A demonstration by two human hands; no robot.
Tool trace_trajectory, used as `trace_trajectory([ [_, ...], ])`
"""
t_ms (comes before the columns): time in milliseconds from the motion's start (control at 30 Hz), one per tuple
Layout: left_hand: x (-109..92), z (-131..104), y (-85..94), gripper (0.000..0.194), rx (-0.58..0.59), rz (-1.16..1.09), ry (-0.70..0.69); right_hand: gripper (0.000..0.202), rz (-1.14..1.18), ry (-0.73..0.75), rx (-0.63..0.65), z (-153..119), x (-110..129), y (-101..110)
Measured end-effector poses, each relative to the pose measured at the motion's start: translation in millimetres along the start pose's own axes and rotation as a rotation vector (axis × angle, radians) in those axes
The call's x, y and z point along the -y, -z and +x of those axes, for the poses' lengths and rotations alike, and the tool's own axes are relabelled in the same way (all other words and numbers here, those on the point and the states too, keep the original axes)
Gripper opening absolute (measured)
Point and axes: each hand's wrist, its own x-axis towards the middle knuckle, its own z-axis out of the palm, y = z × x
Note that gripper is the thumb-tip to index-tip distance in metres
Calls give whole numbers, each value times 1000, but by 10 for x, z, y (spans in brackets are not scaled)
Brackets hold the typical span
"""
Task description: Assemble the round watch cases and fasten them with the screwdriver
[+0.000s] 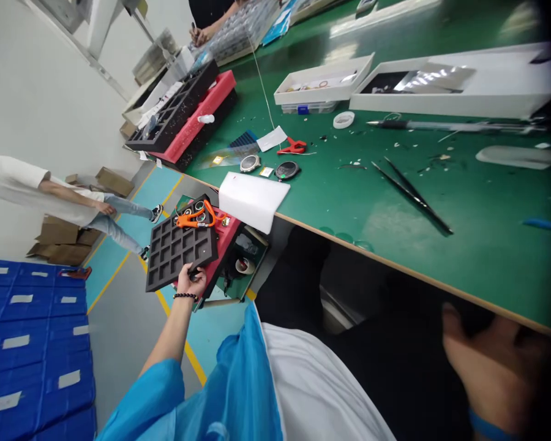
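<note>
Centre left, the left hand (191, 283) grips a gridded black foam tray (176, 252); lower right, the blurred right hand (496, 367) is open.

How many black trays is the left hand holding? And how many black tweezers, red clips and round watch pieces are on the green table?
Black tray in left hand: 1
Black tweezers: 1
Red clip: 1
Round watch pieces: 2
Total: 5
</note>
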Motion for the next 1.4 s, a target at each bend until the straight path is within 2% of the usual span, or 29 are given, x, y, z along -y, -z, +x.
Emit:
trace_trajectory([
  [100,-99,53,77,22,39,-42,-7,86,87,-107,20,10,193,124],
  [233,-333,62,109,11,108,-47,-17,79,103,-127,47,49,320,157],
  [367,-466,96,138,6,175,-5,-13,78,116,-212,29,100,189,-49],
  [433,-503,129,153,10,201,23,-4,76,120,-192,-39,102,81,-169],
  [533,-572,178,163,17,235,58,9,74,104,-170,-70,87,-39,-273],
  [800,-763,233,139,24,277,133,-41,70,98,-167,-86,70,-20,-207],
  [967,-692,258,183,21,233,271,-80,65,83,-129,-98,62,46,-155],
  [1167,-663,289,290,12,76,606,-92,61,53,-149,-78,72,124,-122],
  [1233,-691,291,341,18,10,762,-92,63,17,-168,-70,85,143,-126],
  [1300,-734,265,387,34,-46,922,-92,64,1,-169,-66,99,155,-134],
  [1400,-829,140,399,44,-50,1120,-99,60,-3,-118,-76,117,168,-140],
])
